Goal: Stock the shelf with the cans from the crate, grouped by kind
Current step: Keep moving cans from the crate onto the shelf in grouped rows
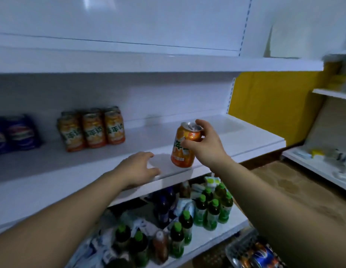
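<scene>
Gripping the orange can (184,146) by its upper wall, the right hand (205,146) is holding it tilted at the shelf (245,140) edge, with the left hand (139,169) resting slack-fingered just left of the grip. Farther left, matching cans (92,128) are standing. Being smooth, rigid and likely full, the held can is probably favouring a mid-wall hold.

orange can (182,158): tilted, at shelf (236,132) front edge | orange cans (92,129): upright, grouped | blue cans (19,134): far left

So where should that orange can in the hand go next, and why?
Probably move the orange can, held by the right hand, left beside the row of orange cans on the shelf: same kind, and it's apart from them now.
</scene>
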`<state>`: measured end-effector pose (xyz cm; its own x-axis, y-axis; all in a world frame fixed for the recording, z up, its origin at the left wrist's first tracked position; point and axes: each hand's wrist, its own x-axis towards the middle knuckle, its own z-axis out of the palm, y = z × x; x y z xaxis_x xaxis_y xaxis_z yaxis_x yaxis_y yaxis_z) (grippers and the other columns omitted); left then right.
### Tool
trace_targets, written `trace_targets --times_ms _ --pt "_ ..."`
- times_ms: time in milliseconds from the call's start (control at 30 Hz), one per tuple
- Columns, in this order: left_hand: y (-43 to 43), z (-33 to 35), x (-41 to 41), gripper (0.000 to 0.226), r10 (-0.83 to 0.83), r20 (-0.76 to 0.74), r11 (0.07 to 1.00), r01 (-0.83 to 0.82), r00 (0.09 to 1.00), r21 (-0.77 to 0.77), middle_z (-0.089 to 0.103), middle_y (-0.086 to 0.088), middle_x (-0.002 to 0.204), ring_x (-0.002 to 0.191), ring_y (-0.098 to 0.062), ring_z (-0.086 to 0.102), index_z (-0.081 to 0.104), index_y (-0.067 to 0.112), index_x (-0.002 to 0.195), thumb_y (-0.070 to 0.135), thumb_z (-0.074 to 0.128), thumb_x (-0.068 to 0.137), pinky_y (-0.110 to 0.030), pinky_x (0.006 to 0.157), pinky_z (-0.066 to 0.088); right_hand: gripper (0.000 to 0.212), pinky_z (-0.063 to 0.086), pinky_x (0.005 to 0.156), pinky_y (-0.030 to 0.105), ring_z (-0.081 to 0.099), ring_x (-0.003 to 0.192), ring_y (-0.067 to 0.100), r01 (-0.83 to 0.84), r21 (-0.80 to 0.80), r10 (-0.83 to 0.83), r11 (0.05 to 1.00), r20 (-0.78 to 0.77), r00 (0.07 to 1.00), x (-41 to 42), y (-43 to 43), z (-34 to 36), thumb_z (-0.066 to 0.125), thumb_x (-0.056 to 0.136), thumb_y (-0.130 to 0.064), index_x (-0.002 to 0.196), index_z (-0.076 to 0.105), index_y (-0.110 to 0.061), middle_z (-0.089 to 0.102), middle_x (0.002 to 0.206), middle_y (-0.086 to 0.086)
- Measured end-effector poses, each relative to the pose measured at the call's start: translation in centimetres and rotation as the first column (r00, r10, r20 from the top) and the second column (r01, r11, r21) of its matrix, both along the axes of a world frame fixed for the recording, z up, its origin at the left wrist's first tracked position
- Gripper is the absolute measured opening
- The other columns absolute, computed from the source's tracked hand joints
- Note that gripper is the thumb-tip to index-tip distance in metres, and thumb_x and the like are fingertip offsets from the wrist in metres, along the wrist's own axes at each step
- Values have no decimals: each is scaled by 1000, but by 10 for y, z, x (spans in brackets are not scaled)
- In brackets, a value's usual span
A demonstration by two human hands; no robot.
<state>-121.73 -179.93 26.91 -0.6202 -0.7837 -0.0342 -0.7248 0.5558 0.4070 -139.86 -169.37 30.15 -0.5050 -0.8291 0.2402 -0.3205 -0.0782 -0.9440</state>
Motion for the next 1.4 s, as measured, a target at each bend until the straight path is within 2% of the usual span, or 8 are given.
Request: trace_targets --times_ms 133,233,367,500,733,900,1133,1400 --pt "-26 -12 61 81 217 292 975 -219 931 -25 4 9 160 147 -18 5 13 32 151 75 31 85 -53 116 6 75 49 97 39 54 114 21 -120 48 122 992 -57 991 35 -37 2 74 80 -14 142 35 -28 47 134 -1" --pt "-29 -24 77 82 260 306 964 -264 916 -31 -6 14 160 147 -15 -7 6 39 151 80 23 82 -59 113 -3 77 48 99 42 53 119 24 -187 91 194 978 -79 978 53 -60 -3 73 81 -14 145 31 -28 46 137 1" --pt "-31 -27 76 83 280 288 960 -275 916 -58 -10 12 160 147 -16 -11 3 42 150 81 23 80 -60 113 -5 79 47 100 44 52 119 23 -219 102 227 970 -75 971 64 -88 -10 72 82 -14 146 29 -26 47 137 1" --pt "-32 -30 77 83 279 295 960 -272 914 -63 -12 11 159 147 -17 -13 2 42 150 82 20 80 -59 113 -5 62 48 92 35 53 105 16 -207 93 219 974 -140 966 67 -122 -16 72 82 -20 137 43 -22 50 112 -8" --pt "-36 -32 79 82 270 295 963 -261 917 -67 -13 12 159 146 -15 -16 -1 41 149 81 18 80 -58 114 -8 54 49 96 34 55 111 14 -170 99 189 980 -243 951 65 -189 -25 65 90 -24 139 43 -22 56 125 -3" --pt "-37 -36 81 83 266 294 964 -259 918 -64 -15 13 158 145 -13 -18 -4 42 149 82 17 79 -58 114 -9 88 38 104 39 44 125 30 -140 200 199 970 -317 927 73 -218 -41 71 84 -26 152 16 -24 33 139 11" --pt "-36 -35 79 81 258 315 964 -263 913 -28 -19 15 157 144 -10 -22 -7 42 148 80 18 81 -56 114 -12 54 46 95 39 56 114 31 -98 123 130 988 -289 948 73 -255 -53 65 84 -25 132 46 -11 56 126 13" --pt "-37 -38 78 80 278 346 959 -282 896 -38 -23 16 156 142 -10 -25 -8 43 148 79 18 81 -54 114 -14 40 41 89 32 56 115 30 -87 131 125 988 -318 940 75 -290 -63 54 93 -28 130 46 -14 59 127 10"
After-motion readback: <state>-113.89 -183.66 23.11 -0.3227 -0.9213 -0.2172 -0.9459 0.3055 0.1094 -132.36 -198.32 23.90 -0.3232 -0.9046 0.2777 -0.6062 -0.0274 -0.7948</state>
